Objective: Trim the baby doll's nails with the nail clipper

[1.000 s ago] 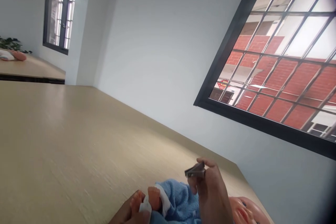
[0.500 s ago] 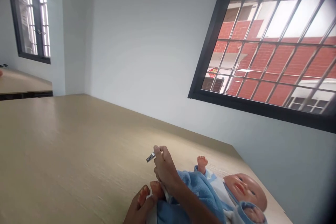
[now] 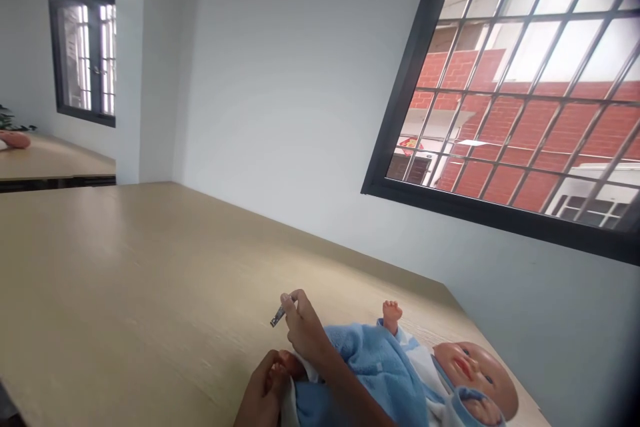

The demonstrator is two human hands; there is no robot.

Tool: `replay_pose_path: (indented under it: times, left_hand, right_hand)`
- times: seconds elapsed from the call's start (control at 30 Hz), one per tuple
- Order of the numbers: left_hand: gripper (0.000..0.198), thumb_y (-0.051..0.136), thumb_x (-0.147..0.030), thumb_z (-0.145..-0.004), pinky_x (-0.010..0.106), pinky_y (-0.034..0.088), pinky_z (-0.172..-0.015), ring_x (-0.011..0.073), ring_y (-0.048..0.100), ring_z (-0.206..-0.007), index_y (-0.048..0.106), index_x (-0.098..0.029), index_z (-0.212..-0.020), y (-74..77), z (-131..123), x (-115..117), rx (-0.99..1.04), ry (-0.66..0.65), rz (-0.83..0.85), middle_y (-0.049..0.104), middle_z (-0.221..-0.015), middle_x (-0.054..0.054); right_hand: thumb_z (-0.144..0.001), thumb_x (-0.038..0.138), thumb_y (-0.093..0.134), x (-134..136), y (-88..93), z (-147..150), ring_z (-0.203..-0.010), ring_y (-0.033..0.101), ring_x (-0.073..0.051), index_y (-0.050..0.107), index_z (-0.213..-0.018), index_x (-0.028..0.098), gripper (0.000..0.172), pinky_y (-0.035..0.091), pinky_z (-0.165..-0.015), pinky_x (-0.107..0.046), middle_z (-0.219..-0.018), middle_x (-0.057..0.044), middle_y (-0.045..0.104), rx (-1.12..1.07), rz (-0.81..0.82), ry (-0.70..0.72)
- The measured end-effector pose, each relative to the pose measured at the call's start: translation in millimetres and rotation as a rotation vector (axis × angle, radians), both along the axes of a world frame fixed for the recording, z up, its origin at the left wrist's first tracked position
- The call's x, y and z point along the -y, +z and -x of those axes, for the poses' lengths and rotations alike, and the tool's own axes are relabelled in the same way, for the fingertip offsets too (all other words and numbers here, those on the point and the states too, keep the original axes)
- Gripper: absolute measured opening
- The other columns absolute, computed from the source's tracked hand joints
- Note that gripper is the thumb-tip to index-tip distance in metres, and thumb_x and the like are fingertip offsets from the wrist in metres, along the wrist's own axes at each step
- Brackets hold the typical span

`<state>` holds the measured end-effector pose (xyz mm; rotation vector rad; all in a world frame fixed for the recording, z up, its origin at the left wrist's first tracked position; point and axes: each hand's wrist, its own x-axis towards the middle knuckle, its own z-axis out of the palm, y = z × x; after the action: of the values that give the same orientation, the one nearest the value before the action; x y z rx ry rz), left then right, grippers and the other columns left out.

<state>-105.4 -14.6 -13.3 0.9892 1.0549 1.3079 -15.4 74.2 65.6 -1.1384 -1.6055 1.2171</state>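
Steel nail clipper (image 3: 277,315) pinched in my right hand (image 3: 303,332) at 6 o'clock | left hand (image 3: 263,395) wraps the doll (image 3: 395,373)'s foot, hands near but apart | risk, I reckon: foot slips, clipper nips the blue suit (image 3: 373,373) on the table (image 3: 125,293)

You had a barred window (image 3: 520,100) at upper right and a second surface (image 3: 55,163) at far left.

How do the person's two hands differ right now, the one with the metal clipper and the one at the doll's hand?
The right hand pinches a small metal nail clipper above the table; the left hand grips the baby doll's hand. The right hand sits higher, the left at the picture's bottom edge. Both are bare.
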Motion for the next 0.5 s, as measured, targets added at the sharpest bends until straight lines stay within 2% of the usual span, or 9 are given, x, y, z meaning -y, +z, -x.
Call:
replay_pose_path:
  times: [0.17, 0.27, 0.33, 0.43, 0.5]
  left_hand:
    - [0.049, 0.069, -0.068, -0.079, 0.030, 0.043, -0.068, 0.0185, 0.053, -0.073, 0.052, -0.022, -0.077, 9.9, 13, 4, -0.162, 0.059, -0.031, 0.055, -0.074, 0.000]
    - [0.049, 0.064, -0.070, -0.079, 0.030, 0.042, -0.060, 0.0173, 0.052, -0.062, 0.047, -0.024, -0.074, 11.9, 21, 4, -0.229, 0.036, 0.001, 0.052, -0.067, -0.002]
    - [0.050, 0.061, -0.072, -0.078, 0.030, 0.041, -0.056, 0.0174, 0.052, -0.057, 0.046, -0.025, -0.074, 11.7, 24, 4, -0.269, 0.005, 0.008, 0.053, -0.065, -0.002]
    - [0.048, 0.059, -0.071, -0.080, 0.031, 0.043, -0.058, 0.0194, 0.056, -0.060, 0.045, -0.025, -0.076, 9.4, 23, 6, -0.333, 0.007, 0.004, 0.055, -0.067, 0.000]
    - [0.046, 0.059, -0.069, -0.078, 0.033, 0.045, -0.063, 0.0209, 0.058, -0.067, 0.043, -0.026, -0.075, 5.7, 21, 6, -0.378, 0.019, -0.010, 0.055, -0.071, 0.001]
  right_hand:
    - [-0.115, 0.046, 0.060, -9, -8.3, -1, -0.051, 0.048, -0.008, 0.064, -0.114, 0.016, 0.030, 0.043, -0.045, -0.019, -0.080, 0.005, 0.058, 0.057, 0.034, 0.000]
    - [-0.115, 0.047, 0.060, -9, -10.6, 0, -0.057, 0.055, -0.010, 0.065, -0.119, 0.016, 0.032, 0.050, -0.050, -0.022, -0.086, 0.002, 0.062, 0.127, 0.076, 0.018]
    - [-0.113, 0.044, 0.065, -9, -12.7, 2, -0.067, 0.063, -0.014, 0.066, -0.120, 0.016, 0.029, 0.057, -0.059, -0.026, -0.095, -0.001, 0.067, 0.189, 0.099, 0.053]
    - [-0.109, 0.040, 0.071, -8, -15.6, 6, -0.084, 0.070, -0.019, 0.068, -0.121, 0.016, 0.027, 0.064, -0.071, -0.033, -0.109, -0.005, 0.070, 0.276, 0.133, 0.106]
    - [-0.110, 0.041, 0.071, -8, -16.5, 9, -0.085, 0.071, -0.019, 0.068, -0.122, 0.016, 0.028, 0.064, -0.073, -0.034, -0.110, -0.006, 0.071, 0.324, 0.160, 0.128]
